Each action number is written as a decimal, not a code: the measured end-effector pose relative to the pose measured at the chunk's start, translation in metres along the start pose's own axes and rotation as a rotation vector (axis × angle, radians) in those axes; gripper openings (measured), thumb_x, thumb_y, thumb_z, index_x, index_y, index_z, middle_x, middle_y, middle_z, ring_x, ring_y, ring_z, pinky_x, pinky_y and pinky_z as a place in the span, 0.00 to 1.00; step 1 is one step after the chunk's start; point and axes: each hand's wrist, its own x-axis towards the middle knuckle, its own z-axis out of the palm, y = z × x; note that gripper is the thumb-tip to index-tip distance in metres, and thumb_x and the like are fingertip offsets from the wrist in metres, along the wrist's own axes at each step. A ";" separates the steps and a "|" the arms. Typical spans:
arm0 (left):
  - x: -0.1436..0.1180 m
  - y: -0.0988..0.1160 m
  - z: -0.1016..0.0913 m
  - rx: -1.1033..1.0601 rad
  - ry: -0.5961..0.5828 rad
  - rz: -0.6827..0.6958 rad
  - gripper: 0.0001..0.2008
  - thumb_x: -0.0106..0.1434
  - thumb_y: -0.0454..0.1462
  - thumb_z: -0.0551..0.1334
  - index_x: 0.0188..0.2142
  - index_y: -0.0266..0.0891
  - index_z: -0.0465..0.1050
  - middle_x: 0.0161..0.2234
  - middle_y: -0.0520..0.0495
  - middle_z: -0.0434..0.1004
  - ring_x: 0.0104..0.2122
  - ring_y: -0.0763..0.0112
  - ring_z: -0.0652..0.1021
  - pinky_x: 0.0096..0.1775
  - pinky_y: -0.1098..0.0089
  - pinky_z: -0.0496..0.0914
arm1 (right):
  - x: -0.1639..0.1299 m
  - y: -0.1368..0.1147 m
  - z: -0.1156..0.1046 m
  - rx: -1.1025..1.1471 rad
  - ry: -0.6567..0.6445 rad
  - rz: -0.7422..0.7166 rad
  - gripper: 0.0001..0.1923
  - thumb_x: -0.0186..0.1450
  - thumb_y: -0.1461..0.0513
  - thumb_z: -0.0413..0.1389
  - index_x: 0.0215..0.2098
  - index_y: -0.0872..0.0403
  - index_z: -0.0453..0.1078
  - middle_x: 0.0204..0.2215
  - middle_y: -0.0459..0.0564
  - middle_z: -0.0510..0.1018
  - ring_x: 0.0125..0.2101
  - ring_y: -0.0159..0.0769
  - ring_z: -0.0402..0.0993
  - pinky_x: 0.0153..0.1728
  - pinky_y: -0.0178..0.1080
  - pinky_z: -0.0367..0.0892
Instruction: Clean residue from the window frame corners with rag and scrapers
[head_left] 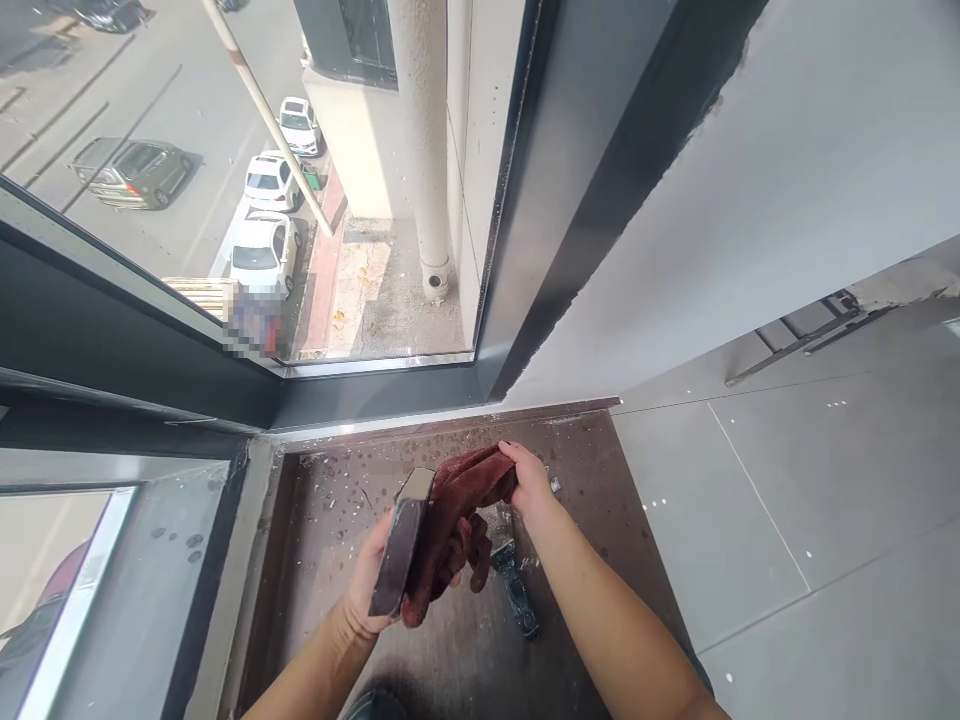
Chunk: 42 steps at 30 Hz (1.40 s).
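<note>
My left hand (368, 570) is closed around a dark rectangular block (397, 553) with a tan end face; its exact kind I cannot make out. A dark red cloth (457, 510) lies against the block's right side and hangs down in folds. Some of my left fingers are hidden behind the block and cloth. My right hand (531, 482) pinches the cloth's upper right corner, stretching it away from the block. Below the cloth, a dark scraper-like tool (516, 590) lies on the brown ledge (330, 560), touched by neither hand.
Water drops and debris dot the ledge. Dark window frames (375, 398) border it ahead and at left, with a street and parked cars (262, 245) below outside. At right are a white wall (712, 220), a grey tiled floor (750, 500) and a metal ladder (795, 340).
</note>
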 end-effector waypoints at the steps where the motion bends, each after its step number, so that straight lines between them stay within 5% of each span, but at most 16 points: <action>1: 0.005 0.005 0.004 -0.025 -0.006 0.001 0.22 0.61 0.47 0.54 0.40 0.30 0.73 0.34 0.35 0.75 0.35 0.55 0.76 0.34 0.61 0.71 | 0.009 -0.004 0.003 0.074 0.046 -0.001 0.08 0.48 0.64 0.61 0.25 0.56 0.67 0.17 0.43 0.72 0.20 0.31 0.69 0.24 0.34 0.65; 9: 0.037 0.032 0.037 -0.035 0.063 0.138 0.20 0.63 0.46 0.52 0.47 0.35 0.69 0.44 0.37 0.73 0.41 0.56 0.74 0.39 0.54 0.70 | 0.042 -0.013 0.048 0.266 0.183 -0.168 0.03 0.54 0.67 0.55 0.26 0.56 0.65 0.22 0.45 0.74 0.29 0.32 0.73 0.35 0.37 0.71; 17: 0.033 0.036 0.031 -0.038 0.162 0.144 0.20 0.63 0.46 0.52 0.46 0.33 0.70 0.44 0.35 0.73 0.40 0.53 0.74 0.40 0.52 0.70 | 0.056 -0.002 0.071 0.281 0.389 -0.218 0.10 0.51 0.68 0.57 0.32 0.55 0.65 0.23 0.42 0.74 0.27 0.30 0.72 0.31 0.35 0.70; 26: 0.022 0.030 0.024 -0.035 0.227 0.161 0.20 0.64 0.45 0.50 0.42 0.33 0.73 0.40 0.35 0.74 0.36 0.55 0.76 0.35 0.56 0.72 | 0.063 0.007 0.071 0.153 0.385 -0.204 0.11 0.49 0.66 0.57 0.32 0.55 0.66 0.21 0.41 0.75 0.24 0.30 0.71 0.27 0.33 0.68; 33: 0.008 0.026 0.031 -0.034 0.323 0.148 0.21 0.65 0.44 0.46 0.40 0.33 0.73 0.40 0.34 0.74 0.36 0.54 0.76 0.29 0.61 0.72 | 0.065 0.023 0.087 -0.017 0.317 -0.198 0.08 0.44 0.70 0.54 0.23 0.55 0.64 0.13 0.37 0.68 0.17 0.26 0.63 0.21 0.30 0.61; 38: 0.001 0.020 0.030 -0.041 0.328 0.139 0.22 0.66 0.44 0.46 0.41 0.30 0.73 0.40 0.33 0.74 0.36 0.55 0.76 0.35 0.57 0.72 | 0.055 0.021 0.072 -0.182 0.203 -0.247 0.05 0.44 0.69 0.55 0.21 0.56 0.67 0.13 0.37 0.68 0.17 0.26 0.61 0.19 0.28 0.56; 42: 0.001 0.011 0.035 -0.027 0.313 0.062 0.22 0.64 0.45 0.49 0.36 0.31 0.75 0.33 0.34 0.75 0.33 0.55 0.77 0.24 0.66 0.71 | 0.043 0.016 0.039 -0.235 0.213 -0.300 0.06 0.42 0.68 0.57 0.20 0.55 0.68 0.15 0.38 0.70 0.19 0.26 0.62 0.19 0.27 0.54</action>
